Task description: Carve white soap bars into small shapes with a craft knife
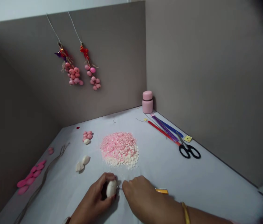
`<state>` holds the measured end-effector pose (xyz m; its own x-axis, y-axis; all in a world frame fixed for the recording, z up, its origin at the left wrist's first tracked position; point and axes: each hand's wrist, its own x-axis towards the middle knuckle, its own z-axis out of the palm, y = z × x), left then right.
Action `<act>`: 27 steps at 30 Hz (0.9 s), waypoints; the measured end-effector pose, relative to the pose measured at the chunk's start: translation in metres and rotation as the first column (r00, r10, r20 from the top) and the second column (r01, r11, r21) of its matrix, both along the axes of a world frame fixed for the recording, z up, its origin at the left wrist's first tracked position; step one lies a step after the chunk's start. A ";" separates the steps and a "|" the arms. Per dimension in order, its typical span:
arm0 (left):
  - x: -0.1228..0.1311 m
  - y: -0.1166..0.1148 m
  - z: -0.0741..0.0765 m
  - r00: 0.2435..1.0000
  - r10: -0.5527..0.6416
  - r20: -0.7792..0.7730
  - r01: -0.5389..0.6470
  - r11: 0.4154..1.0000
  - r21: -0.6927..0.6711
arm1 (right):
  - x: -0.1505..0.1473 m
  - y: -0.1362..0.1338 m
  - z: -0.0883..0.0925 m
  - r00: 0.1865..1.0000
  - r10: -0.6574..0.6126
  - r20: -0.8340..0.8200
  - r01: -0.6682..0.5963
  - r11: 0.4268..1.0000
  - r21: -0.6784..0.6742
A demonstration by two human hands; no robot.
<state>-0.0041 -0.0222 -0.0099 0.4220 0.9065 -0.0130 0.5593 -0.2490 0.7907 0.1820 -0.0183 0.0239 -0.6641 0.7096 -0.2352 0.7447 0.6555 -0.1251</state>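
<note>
Left hand pinches a smooth, white, egg-shaped piece; right hand wraps a slim, yellow-orange-handled tool

The egg-shaped piece sits between the left hand's thumb and fingers, low over the white counter; the right hand is curled in a fist just beside it, the tool's handle showing behind the fist and its thin metal shaft pointing at the piece; whether the tip touches it, I cannot tell. Just beyond both hands spreads a loose heap of pink and white chips; beyond the left hand, to its left, lie two white, rough-cut lumps, and farther off a cluster of small, round, pink pieces; well to the left are bright pink, oval pieces beside a long, brownish cord. Beyond the right hand, to its right, rest black-handled metal scissors; farther away stands a pink, lidded bottle.
</note>
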 end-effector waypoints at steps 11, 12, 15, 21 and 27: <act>-0.010 -0.003 -0.008 0.960 0.023 0.278 0.008 0.994 -0.108 | 0.014 -0.003 -0.014 0.991 -0.060 -0.118 0.073 0.991 0.115; -0.009 -0.004 -0.007 0.961 0.030 0.275 0.002 0.993 -0.115 | 0.016 -0.002 -0.018 0.988 -0.067 -0.136 0.086 0.987 0.139; -0.007 -0.006 -0.005 0.962 0.053 0.267 -0.020 0.992 -0.126 | 0.018 -0.002 -0.026 0.977 -0.080 -0.199 0.121 0.972 0.201; -0.006 -0.007 -0.005 0.982 0.051 0.180 -0.040 0.997 -0.060 | 0.015 -0.003 -0.030 0.960 -0.068 -0.271 0.132 0.965 0.225; -0.001 -0.009 0.003 0.996 0.077 0.037 -0.080 0.990 0.113 | 0.017 0.000 -0.036 0.958 -0.052 -0.281 0.116 0.969 0.217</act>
